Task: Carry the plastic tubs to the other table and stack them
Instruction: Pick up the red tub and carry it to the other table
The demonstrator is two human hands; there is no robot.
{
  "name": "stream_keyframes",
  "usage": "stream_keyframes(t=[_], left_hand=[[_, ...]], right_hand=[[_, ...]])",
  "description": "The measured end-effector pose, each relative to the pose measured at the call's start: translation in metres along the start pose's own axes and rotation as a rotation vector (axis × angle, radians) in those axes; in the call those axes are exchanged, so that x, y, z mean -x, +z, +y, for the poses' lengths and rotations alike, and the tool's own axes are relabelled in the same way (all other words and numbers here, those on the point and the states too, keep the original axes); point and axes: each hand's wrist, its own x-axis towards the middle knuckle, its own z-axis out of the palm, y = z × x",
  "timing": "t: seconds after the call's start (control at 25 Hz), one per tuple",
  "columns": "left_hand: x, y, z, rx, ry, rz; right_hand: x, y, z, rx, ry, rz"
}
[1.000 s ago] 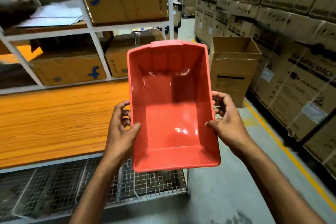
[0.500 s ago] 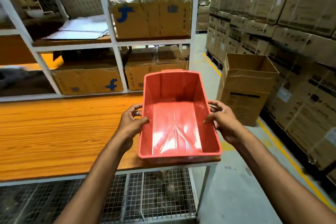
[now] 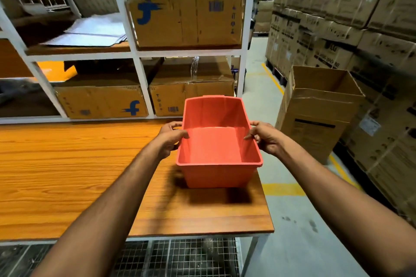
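A single red rectangular plastic tub [image 3: 213,145] is held upright at the centre of the frame, at the right end of the orange wood-grain table [image 3: 67,175], with its base on or just above the surface. The fingers of the left hand [image 3: 172,139] are curled over its left rim and those of the right hand [image 3: 266,139] over its right rim. The tub is empty and no second tub is visible, so stacking is judged not yet started; the contents of the open brown cardboard box [image 3: 315,123] at the right cannot be seen.

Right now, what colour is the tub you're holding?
Plain coral red, no pattern: the plastic tub, seen clearly in the head view, above the wood-grain table.
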Motion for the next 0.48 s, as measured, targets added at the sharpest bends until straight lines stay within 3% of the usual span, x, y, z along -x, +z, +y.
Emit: stream_keyframes(t=[0.48], left_hand=[[-0.055,0.018,-0.021,0.035,-0.058,0.057]], right_hand=[[-0.062,-0.003,0.012,-0.005,0.044,-0.018]])
